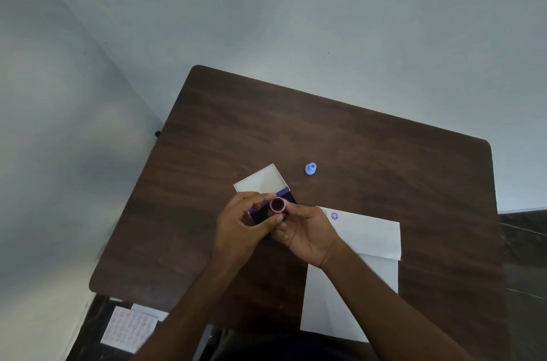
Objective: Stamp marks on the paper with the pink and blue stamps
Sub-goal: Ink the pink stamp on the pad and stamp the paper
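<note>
My right hand [307, 230] holds the pink stamp [278, 205] with its inked round face turned up toward me. My left hand [241, 224] has its fingertips on the stamp's side, above a purple ink pad box [285, 193] whose white lid [260, 181] stands open behind it. The blue stamp [310, 169] stands alone on the table beyond the box. The white paper [367, 230] lies to the right, folded, with a purple flower mark [334, 216] near its far left corner and a fainter mark beside it.
The dark wooden table [325, 130] has rounded corners and stands in a corner of pale walls. On the floor at lower left lies a sheet [128, 328] covered with several pink stamp marks.
</note>
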A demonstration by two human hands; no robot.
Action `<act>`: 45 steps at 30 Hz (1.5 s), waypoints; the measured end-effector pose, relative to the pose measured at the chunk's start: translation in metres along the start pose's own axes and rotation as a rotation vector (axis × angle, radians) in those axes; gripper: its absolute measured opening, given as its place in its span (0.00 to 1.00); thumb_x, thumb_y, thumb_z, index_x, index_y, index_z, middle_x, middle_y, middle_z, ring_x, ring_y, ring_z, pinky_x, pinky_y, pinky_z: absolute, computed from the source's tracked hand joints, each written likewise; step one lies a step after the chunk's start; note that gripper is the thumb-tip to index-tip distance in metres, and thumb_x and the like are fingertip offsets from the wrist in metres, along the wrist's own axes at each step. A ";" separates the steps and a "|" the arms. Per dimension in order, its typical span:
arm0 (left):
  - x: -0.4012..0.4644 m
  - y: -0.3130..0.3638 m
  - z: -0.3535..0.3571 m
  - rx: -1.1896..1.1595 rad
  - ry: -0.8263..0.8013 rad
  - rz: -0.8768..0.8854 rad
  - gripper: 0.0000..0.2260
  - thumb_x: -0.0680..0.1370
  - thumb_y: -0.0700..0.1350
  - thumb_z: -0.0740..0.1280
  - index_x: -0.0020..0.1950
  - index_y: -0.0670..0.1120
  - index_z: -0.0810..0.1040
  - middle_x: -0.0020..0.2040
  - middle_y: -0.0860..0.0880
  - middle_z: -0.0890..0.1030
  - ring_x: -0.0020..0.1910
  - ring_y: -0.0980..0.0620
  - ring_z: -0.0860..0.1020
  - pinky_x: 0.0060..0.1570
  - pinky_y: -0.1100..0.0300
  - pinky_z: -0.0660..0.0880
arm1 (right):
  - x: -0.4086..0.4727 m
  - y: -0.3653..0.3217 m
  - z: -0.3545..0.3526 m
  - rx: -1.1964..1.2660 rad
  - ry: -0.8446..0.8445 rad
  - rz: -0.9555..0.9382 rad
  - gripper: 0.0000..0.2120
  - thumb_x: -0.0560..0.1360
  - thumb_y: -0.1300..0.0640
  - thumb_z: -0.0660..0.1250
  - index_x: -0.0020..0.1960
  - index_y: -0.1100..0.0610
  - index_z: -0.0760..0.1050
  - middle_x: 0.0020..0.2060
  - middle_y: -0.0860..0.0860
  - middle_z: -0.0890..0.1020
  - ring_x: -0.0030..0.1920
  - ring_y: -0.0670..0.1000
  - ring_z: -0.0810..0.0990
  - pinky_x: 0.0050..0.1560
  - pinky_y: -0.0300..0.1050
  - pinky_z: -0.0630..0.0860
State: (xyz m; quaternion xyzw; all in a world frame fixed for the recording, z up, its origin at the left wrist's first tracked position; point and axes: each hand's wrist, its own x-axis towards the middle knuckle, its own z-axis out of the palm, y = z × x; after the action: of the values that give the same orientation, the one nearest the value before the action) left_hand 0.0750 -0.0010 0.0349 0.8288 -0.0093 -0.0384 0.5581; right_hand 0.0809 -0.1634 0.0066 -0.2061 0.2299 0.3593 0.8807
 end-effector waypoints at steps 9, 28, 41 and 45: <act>0.000 0.007 -0.001 0.008 0.030 -0.040 0.21 0.67 0.45 0.78 0.58 0.44 0.81 0.55 0.49 0.82 0.54 0.53 0.79 0.54 0.58 0.79 | 0.003 0.001 0.000 -0.004 0.008 -0.012 0.17 0.75 0.58 0.65 0.63 0.61 0.74 0.50 0.57 0.75 0.38 0.48 0.74 0.39 0.43 0.71; 0.006 0.003 -0.010 0.057 -0.083 -0.043 0.21 0.69 0.47 0.77 0.61 0.47 0.80 0.58 0.52 0.80 0.56 0.56 0.77 0.54 0.65 0.77 | 0.003 0.004 -0.007 -0.078 0.016 -0.029 0.17 0.76 0.58 0.65 0.64 0.61 0.74 0.49 0.57 0.80 0.42 0.50 0.77 0.50 0.46 0.74; 0.007 0.015 -0.005 0.152 -0.009 -0.080 0.19 0.67 0.49 0.78 0.55 0.44 0.82 0.53 0.50 0.81 0.53 0.52 0.78 0.56 0.58 0.77 | -0.001 0.002 -0.001 -0.035 -0.063 -0.033 0.20 0.75 0.60 0.65 0.66 0.61 0.71 0.57 0.59 0.77 0.48 0.50 0.75 0.64 0.53 0.67; 0.009 0.020 -0.006 0.144 -0.005 -0.067 0.18 0.67 0.49 0.78 0.54 0.46 0.83 0.50 0.56 0.79 0.51 0.56 0.77 0.54 0.68 0.73 | -0.001 0.004 -0.001 0.042 -0.087 -0.017 0.17 0.77 0.58 0.63 0.65 0.60 0.72 0.53 0.57 0.75 0.46 0.49 0.76 0.59 0.49 0.69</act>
State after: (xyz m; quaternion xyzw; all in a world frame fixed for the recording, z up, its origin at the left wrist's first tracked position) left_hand 0.0852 -0.0039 0.0548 0.8666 0.0141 -0.0585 0.4954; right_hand 0.0770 -0.1620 0.0052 -0.1736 0.1971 0.3556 0.8970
